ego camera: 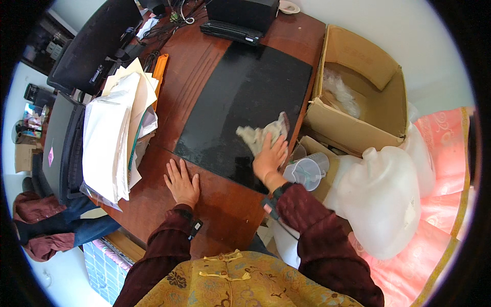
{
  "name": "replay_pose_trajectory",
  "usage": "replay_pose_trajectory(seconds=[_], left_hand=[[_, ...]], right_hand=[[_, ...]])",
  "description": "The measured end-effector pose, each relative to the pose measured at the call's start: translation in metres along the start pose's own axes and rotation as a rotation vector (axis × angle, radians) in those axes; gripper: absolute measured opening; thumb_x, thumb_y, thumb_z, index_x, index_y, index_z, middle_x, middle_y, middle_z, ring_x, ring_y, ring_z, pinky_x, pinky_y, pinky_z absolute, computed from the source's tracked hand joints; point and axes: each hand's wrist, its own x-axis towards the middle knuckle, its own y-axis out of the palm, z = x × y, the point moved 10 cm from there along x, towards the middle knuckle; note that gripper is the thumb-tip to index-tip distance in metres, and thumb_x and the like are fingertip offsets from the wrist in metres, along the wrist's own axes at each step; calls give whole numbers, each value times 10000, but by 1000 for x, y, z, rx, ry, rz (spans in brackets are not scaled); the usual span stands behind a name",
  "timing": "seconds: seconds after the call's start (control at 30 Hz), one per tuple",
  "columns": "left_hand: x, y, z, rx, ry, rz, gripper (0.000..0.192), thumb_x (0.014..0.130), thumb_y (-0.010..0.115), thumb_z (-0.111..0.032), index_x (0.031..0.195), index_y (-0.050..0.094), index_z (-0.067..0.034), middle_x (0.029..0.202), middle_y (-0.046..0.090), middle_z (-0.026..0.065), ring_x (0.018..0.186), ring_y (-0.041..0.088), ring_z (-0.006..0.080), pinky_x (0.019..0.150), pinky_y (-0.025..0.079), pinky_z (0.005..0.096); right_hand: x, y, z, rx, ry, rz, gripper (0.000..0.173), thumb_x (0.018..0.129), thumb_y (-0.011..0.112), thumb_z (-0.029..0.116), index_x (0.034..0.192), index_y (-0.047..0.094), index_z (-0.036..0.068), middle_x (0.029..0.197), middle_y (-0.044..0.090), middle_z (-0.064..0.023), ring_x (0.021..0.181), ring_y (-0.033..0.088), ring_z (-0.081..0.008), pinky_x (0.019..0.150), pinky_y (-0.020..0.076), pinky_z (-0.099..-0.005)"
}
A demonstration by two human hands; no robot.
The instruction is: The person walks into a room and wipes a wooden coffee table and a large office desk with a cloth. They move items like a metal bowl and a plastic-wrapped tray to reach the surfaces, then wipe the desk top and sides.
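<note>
My right hand (269,157) lies over a crumpled, light-coloured cloth (253,139) on a black desk mat (245,88), near the mat's right edge. Its fingers are spread over the cloth and press it flat; whether they grip it is hard to tell. My left hand (183,184) rests palm down, fingers apart, on the reddish-brown wooden desk (218,192), just beyond the mat's near left corner. Nothing is in it. The mat has a wet-looking sheen in places.
Left on the desk stand a stack of papers (105,142), an orange object (160,76), a laptop (65,146) and a monitor (96,42). A black device (232,32) is at the back. On the right are cardboard boxes (353,122), plastic measuring jugs (305,172) and a white plastic canister (379,203).
</note>
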Motion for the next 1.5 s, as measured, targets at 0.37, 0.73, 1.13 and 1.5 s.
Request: replay_pose_trajectory(seconds=[0.37, 0.73, 1.13, 1.5], left_hand=[[1, -1, -1, -7, 2, 12, 749, 975, 538, -446, 1583, 304, -78, 1671, 168, 216, 1544, 149, 393, 1214, 123, 595], [6, 1, 1, -41, -30, 144, 761, 960, 549, -459, 1565, 329, -55, 1658, 164, 249, 1536, 136, 424, 1213, 94, 606], [7, 4, 4, -62, -69, 201, 793, 920, 603, -462, 1559, 344, -70, 1665, 145, 240, 1545, 112, 414, 1215, 72, 610], [4, 6, 6, -114, -69, 240, 789, 928, 603, -447, 1557, 334, -55, 1662, 133, 256, 1543, 100, 431, 1207, 70, 625]], right_hand=[[-69, 54, 90, -110, -841, 169, 627, 908, 537, 5, 1511, 438, 145, 1634, 273, -181, 1530, 211, -384, 1224, 178, -536], [249, -15, 159, -306, -645, -109, 578, 947, 552, 130, 1511, 451, 207, 1637, 302, -135, 1505, 293, -362, 1222, 243, -479], [262, -23, 192, -322, -768, -194, 565, 845, 633, 94, 1399, 529, 115, 1506, 436, -219, 1373, 417, -429, 1153, 305, -511], [267, 3, 217, -313, -827, -134, 584, 903, 637, 148, 1469, 491, 159, 1563, 410, -150, 1456, 354, -394, 1196, 285, -482]])
